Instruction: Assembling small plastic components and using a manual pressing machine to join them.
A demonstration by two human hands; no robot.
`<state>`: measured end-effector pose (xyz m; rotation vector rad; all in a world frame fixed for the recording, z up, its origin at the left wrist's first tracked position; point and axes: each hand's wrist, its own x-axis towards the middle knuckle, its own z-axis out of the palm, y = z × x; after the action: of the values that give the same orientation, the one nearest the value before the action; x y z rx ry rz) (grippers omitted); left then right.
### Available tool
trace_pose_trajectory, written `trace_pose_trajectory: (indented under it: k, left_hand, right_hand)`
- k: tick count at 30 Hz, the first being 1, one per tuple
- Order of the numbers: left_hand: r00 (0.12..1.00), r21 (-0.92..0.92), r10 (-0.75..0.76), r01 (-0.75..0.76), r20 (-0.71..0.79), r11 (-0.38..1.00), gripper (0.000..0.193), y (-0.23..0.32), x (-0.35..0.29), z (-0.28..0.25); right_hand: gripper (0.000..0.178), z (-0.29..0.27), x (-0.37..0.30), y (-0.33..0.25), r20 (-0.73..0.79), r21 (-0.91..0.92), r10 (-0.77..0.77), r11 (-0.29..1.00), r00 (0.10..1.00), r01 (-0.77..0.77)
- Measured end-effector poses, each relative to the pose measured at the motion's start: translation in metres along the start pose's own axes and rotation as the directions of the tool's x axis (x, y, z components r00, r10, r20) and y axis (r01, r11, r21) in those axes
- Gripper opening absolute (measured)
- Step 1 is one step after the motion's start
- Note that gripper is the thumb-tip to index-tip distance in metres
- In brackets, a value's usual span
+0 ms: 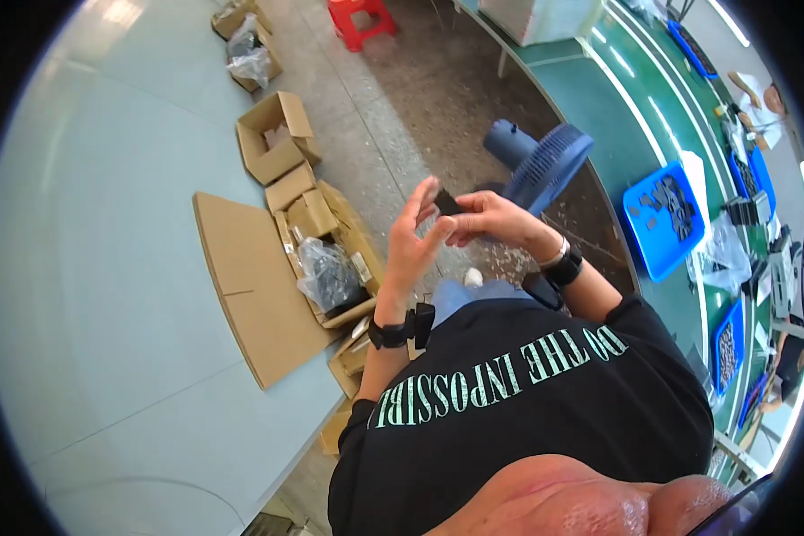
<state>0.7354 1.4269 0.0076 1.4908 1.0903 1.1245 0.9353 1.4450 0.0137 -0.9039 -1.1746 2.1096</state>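
Both of my hands are raised together in front of my body, over the gap between two worktables. A small flat black piece (448, 204) is pinched between the thumb and fingers of my right hand (502, 220). My left hand (413, 239) is beside it, fingers stretched upward and thumb apart. Its fingertips come right up to the piece's edge; whether they touch it I cannot tell. The kind of piece is too small to make out. A dark band circles each wrist.
On the left is a pale table (125, 268) with a flat cardboard sheet (259, 295). Open cartons (277, 138) line its edge, one holding a plastic-wrapped item (326, 272). A blue-grey fan (545, 165) stands ahead. A blue tray (657, 255) of dark pieces sits on the green bench (590, 107). Other people work beyond.
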Motion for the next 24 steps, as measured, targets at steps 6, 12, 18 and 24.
trace_pose_trajectory:
  k: [6, 12, 18, 24]
  left_hand:
    - [0.988, 0.455, 0.050, -0.112, 0.146, 0.883, 0.024, 0.031, 0.057, -0.004]
    - [0.929, 0.477, 0.225, -0.347, 0.295, 0.807, 0.025, 0.021, 0.141, -0.004]
    - [0.987, 0.209, 0.079, -0.107, 0.140, 0.972, 0.038, -0.009, 0.302, -0.049]
    - [0.994, 0.006, -0.057, 0.057, 0.093, 0.998, 0.040, -0.073, 0.497, -0.153]
  right_hand:
    - [0.029, -0.020, 0.016, -0.013, 0.094, -0.261, -0.073, 0.961, 0.993, 0.095]
    - [0.026, -0.031, 0.041, -0.040, -0.120, -0.104, -0.139, 0.986, 0.983, 0.127]
    - [0.029, -0.047, 0.096, -0.067, -0.462, 0.000, -0.103, 0.993, 0.881, 0.116]
    - [0.032, -0.106, 0.253, -0.131, -0.713, -0.213, -0.282, 0.959, 0.642, 0.184]
